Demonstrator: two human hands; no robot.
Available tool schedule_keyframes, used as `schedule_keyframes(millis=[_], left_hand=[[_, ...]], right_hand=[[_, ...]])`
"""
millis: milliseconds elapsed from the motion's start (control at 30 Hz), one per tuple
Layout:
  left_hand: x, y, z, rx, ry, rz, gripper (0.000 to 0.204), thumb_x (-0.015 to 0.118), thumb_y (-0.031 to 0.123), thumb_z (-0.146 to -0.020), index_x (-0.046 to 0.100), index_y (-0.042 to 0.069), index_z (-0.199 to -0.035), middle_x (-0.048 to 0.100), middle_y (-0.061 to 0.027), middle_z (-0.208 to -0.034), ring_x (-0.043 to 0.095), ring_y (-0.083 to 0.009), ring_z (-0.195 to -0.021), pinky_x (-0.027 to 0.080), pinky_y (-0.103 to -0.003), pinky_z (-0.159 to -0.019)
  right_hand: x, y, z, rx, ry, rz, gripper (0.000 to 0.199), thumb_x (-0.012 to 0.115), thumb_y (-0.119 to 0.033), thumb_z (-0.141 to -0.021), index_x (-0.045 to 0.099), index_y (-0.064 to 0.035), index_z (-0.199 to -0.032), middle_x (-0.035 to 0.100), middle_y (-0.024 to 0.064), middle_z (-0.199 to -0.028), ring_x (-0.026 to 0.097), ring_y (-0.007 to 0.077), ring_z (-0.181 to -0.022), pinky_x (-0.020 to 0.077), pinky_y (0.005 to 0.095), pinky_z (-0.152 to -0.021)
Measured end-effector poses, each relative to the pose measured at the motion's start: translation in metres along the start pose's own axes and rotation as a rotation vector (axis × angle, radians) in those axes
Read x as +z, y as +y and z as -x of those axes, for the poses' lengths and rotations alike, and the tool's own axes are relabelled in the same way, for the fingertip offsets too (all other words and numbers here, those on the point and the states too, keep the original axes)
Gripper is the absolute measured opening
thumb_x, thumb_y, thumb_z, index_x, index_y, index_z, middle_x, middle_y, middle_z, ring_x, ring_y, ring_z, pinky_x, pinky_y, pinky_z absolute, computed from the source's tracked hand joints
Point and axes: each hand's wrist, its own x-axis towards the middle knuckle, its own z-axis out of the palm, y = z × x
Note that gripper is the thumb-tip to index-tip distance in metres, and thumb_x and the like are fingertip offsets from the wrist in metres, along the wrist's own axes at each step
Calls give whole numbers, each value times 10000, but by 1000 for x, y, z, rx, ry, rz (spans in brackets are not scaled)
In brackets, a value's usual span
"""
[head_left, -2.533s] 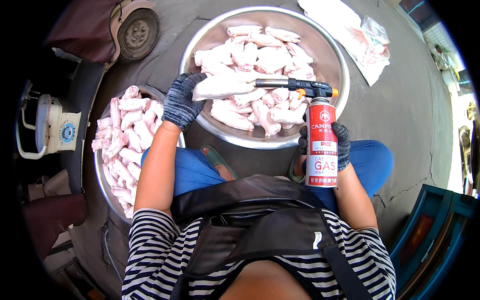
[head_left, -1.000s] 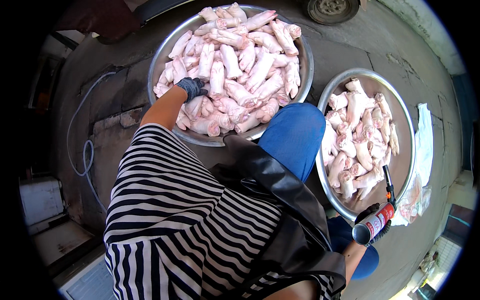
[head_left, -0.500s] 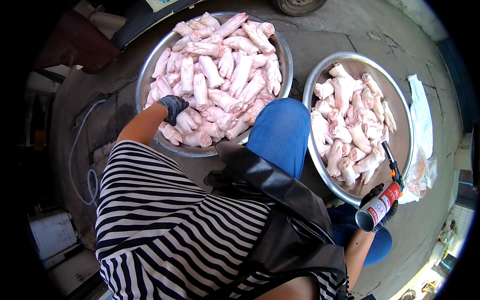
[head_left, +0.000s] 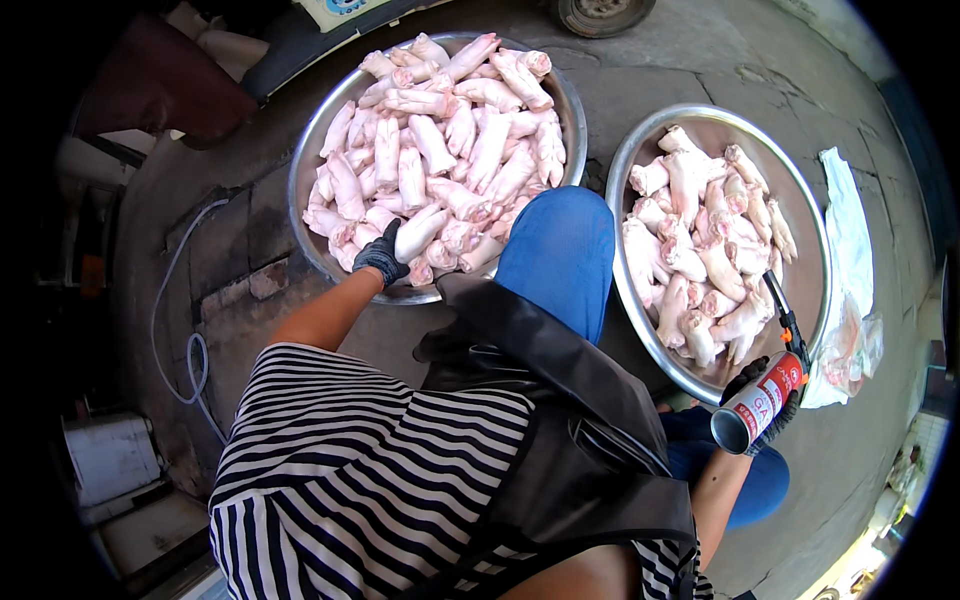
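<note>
My left hand (head_left: 382, 258), in a dark glove, is at the near left edge of the large round metal basin (head_left: 580, 130). Thumb and forefinger sit around one end of a pale pig's trotter (head_left: 421, 232), which lies over the heap; the rest of the grip is partly hidden. Many more raw trotters (head_left: 490, 150) fill this basin. On the right, my gloved right hand (head_left: 765, 425) is wrapped round the red and white can of a gas torch (head_left: 762, 402). Its black nozzle points up over the rim of the second basin (head_left: 622, 270). No flame shows.
The second basin holds a smaller pile of trotters (head_left: 715, 255). My blue-trousered knee (head_left: 560, 250) rises between the basins. White plastic sheeting (head_left: 848, 250) lies at the right, a grey hose (head_left: 165, 290) curves at the left, and a vehicle wheel (head_left: 602, 12) stands far back.
My left hand has moved right and nearer to me, and a trotter now lies at its fingers. The right hand and torch have hardly moved. The view has shifted slightly.
</note>
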Motion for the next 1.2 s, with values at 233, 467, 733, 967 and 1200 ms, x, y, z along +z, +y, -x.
schedule_keyframes(millis=[233, 467, 733, 967, 1200], left_hand=[[2, 69, -80, 521, 116, 1100, 196, 504, 1, -855, 603, 34, -1020, 604, -72, -956, 549, -188, -859, 444, -279, -776], [-143, 196, 5, 554, -745, 1657, 668, 715, 246, -769, 409, 73, -1337, 574, -172, -1185, 556, -328, -1126, 552, -522, -803], [-144, 385, -7, 1194, 82, 669, 750, 816, 205, -589, 482, 27, -1237, 630, -124, -1049, 626, -287, -965, 514, -355, -852], [-93, 430, 12, 1151, 111, 176, 658, 757, 202, -610, 529, 56, -1210, 608, -185, -1136, 594, -340, -1047, 465, -378, -939], [-88, 437, 12, 1190, 26, 12, 556, 720, 174, -630, 574, 43, -1150, 626, -185, -1089, 607, -337, -1013, 474, -369, -922]], right_hand=[[12, -3, 7, -39, 6, -33, 725, 661, -469, -785, 422, 17, -1267, 575, 179, -1104, 597, 306, -955, 499, 437, -861], [37, -4, 8, -112, 0, -63, 754, 675, -472, -766, 415, 13, -1281, 593, 182, -1068, 618, 307, -889, 535, 436, -793], [36, -20, 8, -157, 128, 104, 716, 692, -458, -703, 477, -1, -1210, 630, 199, -985, 653, 323, -823, 559, 446, -742], [33, -25, 10, -99, 180, 58, 659, 715, -354, -704, 470, 2, -1201, 621, 212, -947, 653, 338, -775, 577, 422, -677], [25, -21, 5, 11, 192, 13, 659, 733, -354, -709, 465, -8, -1202, 605, 200, -963, 639, 329, -826, 567, 403, -712]])
